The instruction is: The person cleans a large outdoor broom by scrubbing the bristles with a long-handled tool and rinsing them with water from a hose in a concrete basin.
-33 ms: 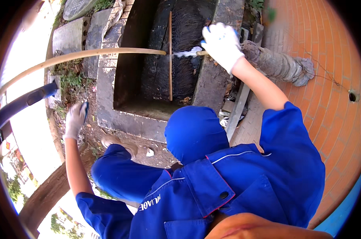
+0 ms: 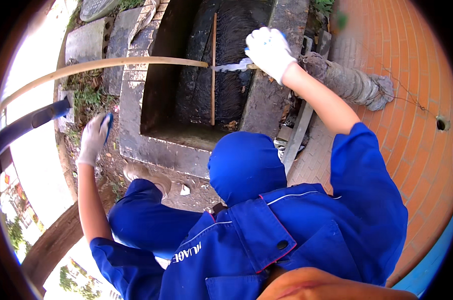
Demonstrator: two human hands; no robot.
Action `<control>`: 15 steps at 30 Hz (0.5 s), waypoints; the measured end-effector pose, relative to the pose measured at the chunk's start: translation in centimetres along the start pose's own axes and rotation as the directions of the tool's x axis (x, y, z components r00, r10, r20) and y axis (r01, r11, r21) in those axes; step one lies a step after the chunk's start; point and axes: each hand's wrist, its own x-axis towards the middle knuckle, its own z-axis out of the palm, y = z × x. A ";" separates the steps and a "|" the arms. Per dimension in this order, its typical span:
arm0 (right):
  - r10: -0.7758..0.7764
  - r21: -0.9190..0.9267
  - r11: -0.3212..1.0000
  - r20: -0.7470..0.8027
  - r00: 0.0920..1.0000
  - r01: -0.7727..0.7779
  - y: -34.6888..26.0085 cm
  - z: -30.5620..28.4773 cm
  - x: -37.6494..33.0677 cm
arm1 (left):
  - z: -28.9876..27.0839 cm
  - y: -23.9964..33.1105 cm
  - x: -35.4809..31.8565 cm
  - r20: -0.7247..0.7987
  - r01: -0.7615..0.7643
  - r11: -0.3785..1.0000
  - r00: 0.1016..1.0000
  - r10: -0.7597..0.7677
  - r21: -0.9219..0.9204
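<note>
My right hand [image 2: 269,52], in a white glove with blue on the palm side, hovers over the right rim of a dark concrete trough [image 2: 174,154]. Its fingers curl downward, hiding their tips and anything under them. A short stick end [image 2: 254,66] shows beside that hand, with a pale whitish strip [image 2: 232,66] next to it. A long curved pole [image 2: 131,61] crosses the trough's left rim. Upright in the picture, a thin stick [image 2: 214,95] lies over dark, fibrous matter inside. My left hand [image 2: 95,134], gloved alike, hangs left of the trough with loosely bent fingers and holds nothing visible.
My bent knee [image 2: 246,167] in blue cloth is close to the trough's near rim. A grey wrapped pipe [image 2: 349,80] juts over orange brick paving [image 2: 401,165] at right. Concrete slabs [image 2: 90,42] lie at left, near a dark blue curved bar [image 2: 34,122]. A metal bar [image 2: 297,140] runs beside the trough.
My right hand has shifted slightly left and up over the rim. My left hand has risen a little. The pole and sticks look almost unmoved.
</note>
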 end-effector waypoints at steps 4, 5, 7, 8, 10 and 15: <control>0.104 -0.119 0.993 0.770 0.630 -0.019 -1.0 6.8 4.6 | -8.1 16.9 1.2 0.181 -0.311 0.877 0.900 0.395 -0.366; 0.215 -0.207 0.975 0.828 0.517 -0.073 -1.1 8.2 4.7 | -9.1 19.6 -0.1 0.223 -0.351 0.897 0.883 0.413 -0.269; 0.260 -0.198 0.962 0.874 0.411 -0.188 -1.6 8.8 4.5 | -9.8 23.8 -3.6 0.313 -0.394 0.909 0.854 0.417 -0.135; 0.189 -0.093 0.972 0.854 0.485 -0.214 -2.3 7.4 4.3 | -10.6 25.0 -5.4 0.354 -0.394 0.915 0.847 0.398 -0.086; 0.173 -0.053 0.973 0.811 0.559 -0.224 -1.0 10.4 2.2 | -10.2 25.3 -6.8 0.326 -0.376 0.859 0.811 0.486 -0.348; 0.110 -0.037 0.988 0.852 0.511 -0.150 -1.8 12.5 2.4 | -6.8 24.0 -6.9 0.113 -0.296 0.783 0.901 0.419 -0.548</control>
